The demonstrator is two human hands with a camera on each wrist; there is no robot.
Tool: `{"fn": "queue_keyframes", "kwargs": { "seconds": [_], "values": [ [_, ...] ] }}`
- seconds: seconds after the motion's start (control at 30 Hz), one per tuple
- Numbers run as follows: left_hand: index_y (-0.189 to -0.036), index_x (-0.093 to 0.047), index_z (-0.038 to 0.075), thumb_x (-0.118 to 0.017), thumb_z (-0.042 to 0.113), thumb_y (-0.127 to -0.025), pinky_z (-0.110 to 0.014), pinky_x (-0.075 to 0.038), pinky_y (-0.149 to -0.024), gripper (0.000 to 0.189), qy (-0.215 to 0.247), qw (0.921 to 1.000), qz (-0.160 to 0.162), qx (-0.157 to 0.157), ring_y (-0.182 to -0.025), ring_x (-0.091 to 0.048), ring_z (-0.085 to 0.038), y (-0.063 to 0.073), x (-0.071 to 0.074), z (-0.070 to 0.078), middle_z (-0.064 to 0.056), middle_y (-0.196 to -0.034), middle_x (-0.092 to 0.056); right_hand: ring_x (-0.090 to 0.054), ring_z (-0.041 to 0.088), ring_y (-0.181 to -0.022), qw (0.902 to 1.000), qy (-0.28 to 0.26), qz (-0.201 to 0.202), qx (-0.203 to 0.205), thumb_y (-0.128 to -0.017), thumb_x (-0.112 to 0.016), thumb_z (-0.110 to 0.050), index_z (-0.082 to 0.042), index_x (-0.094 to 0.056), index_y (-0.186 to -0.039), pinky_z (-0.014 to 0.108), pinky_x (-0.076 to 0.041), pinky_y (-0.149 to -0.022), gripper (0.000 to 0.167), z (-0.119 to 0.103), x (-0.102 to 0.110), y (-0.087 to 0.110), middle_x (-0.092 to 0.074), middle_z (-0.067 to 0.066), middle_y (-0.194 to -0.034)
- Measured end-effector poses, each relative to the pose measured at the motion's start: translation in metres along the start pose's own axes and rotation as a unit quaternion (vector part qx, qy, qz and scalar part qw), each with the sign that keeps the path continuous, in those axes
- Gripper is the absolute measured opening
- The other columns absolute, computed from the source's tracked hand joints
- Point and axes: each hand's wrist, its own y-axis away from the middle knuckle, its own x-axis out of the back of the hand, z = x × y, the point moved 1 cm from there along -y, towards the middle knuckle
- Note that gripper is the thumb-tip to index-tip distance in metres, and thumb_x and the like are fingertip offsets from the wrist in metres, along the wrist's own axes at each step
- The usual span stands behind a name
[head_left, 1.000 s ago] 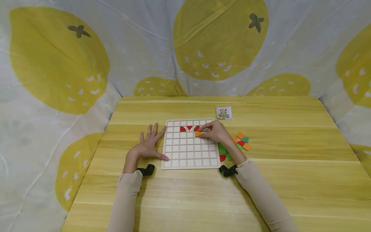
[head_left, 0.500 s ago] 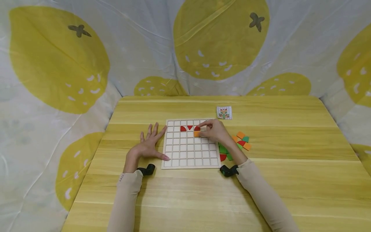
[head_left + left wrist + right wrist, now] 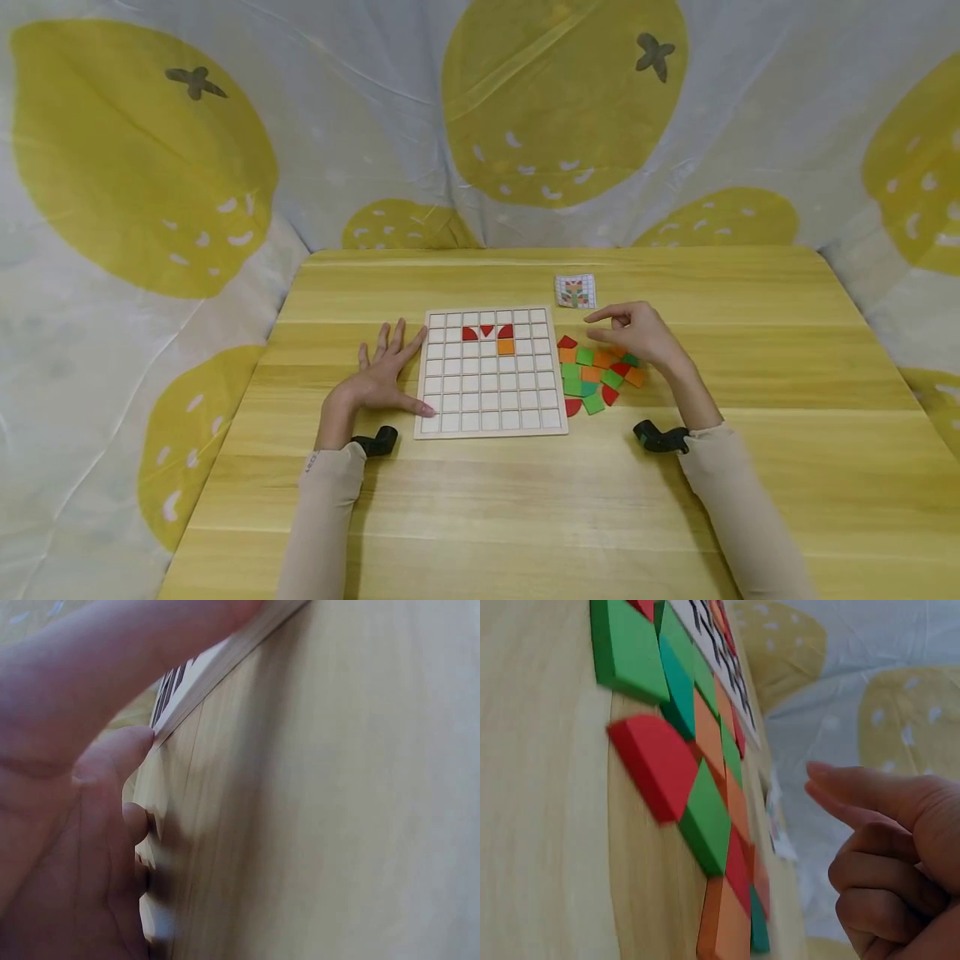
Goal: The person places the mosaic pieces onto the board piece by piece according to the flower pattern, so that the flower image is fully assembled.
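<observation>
A square wooden grid board [image 3: 480, 421] lies on the table. My left hand [image 3: 378, 379] is spread at its left side, thumb on the lower left corner and index fingertip at the upper left edge. The left wrist view has these digits against the board's rim [image 3: 217, 671]. Set in the grid are two red quarter-round tiles [image 3: 470, 333], a red triangle tile [image 3: 487, 330] between them and an orange square tile [image 3: 506, 347] below the right one. My right hand [image 3: 637, 333] hovers over the loose tiles [image 3: 709, 825], thumb and index finger apart, holding nothing.
Loose green, orange, red and teal tiles [image 3: 591, 374] lie in a cluster against the board's right side. A small printed card [image 3: 575, 292] with a coloured grid pattern is behind them. A lemon-print cloth [image 3: 390, 125] hangs around the back and sides of the table.
My right hand has let go of the orange square tile, which now sits flat in the grid, and has moved right, over the loose tiles. The left hand stays in place.
</observation>
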Motion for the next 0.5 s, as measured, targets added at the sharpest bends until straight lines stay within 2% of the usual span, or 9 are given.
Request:
{"fn": "queue_keyframes", "kwargs": {
  "seconds": [0.3,0.5],
  "values": [
    [-0.168,0.000,0.021,-0.092,0.053,-0.071,-0.077,0.020,-0.116,0.138,-0.007,1.0000,-0.003,-0.001,-0.155,0.031,-0.045,-0.001,0.002,0.002,-0.018,-0.170,0.028,-0.032,0.012,-0.060,0.9985,0.007,-0.034,-0.042,-0.092,-0.080,-0.027,-0.004,-0.076,-0.119,0.028,-0.030,-0.060,0.035,0.029,0.031,0.009,-0.031,-0.005,-0.063],
    [-0.168,0.000,0.021,-0.092,0.053,-0.071,-0.076,0.021,-0.116,0.138,-0.001,1.0000,-0.002,0.002,-0.155,0.031,-0.045,0.001,0.002,0.002,-0.018,-0.170,0.028,-0.037,0.011,-0.068,0.9949,0.015,-0.074,-0.067,-0.088,-0.084,-0.029,-0.002,-0.076,-0.114,0.027,-0.033,-0.066,0.039,0.036,0.033,0.010,-0.052,-0.008,-0.065]
  ]
}}
